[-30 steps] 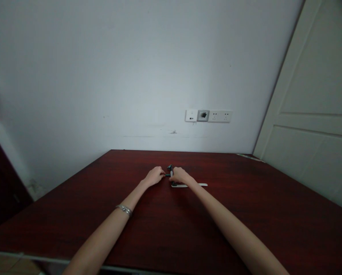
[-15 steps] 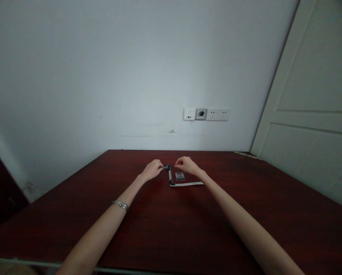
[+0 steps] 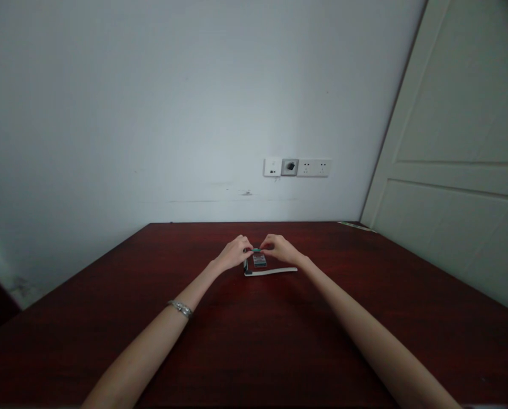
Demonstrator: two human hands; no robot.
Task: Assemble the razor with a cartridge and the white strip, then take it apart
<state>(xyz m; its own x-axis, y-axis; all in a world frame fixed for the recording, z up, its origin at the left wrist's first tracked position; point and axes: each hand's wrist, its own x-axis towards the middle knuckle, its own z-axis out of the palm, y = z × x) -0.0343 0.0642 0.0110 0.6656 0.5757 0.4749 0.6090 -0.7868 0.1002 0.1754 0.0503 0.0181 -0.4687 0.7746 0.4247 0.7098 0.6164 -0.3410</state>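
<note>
Between the fingertips of my left hand [image 3: 234, 253] and my right hand [image 3: 280, 249] is a small, thin green piece [image 3: 256, 250], too small to name. Both hands pinch it, one at either end. Just below it a small clear flat case [image 3: 259, 261] lies on the table, with dark contents I cannot make out. A white strip [image 3: 273, 272] with a dark corner joint lies bent in an L around the case's left and near sides. My left fingers partly cover its upper arm.
The dark red wooden table [image 3: 219, 341] runs back to a pale wall. Several sockets and switch plates [image 3: 314, 167] are set in the wall above it. A white panelled door [image 3: 453, 170] stands along the right side. A thin strip [image 3: 356, 226] lies at the far right edge.
My left hand has moved right with the green piece, over the clear case. My right hand has closed on the piece's other end. The camera view has shifted slightly.
</note>
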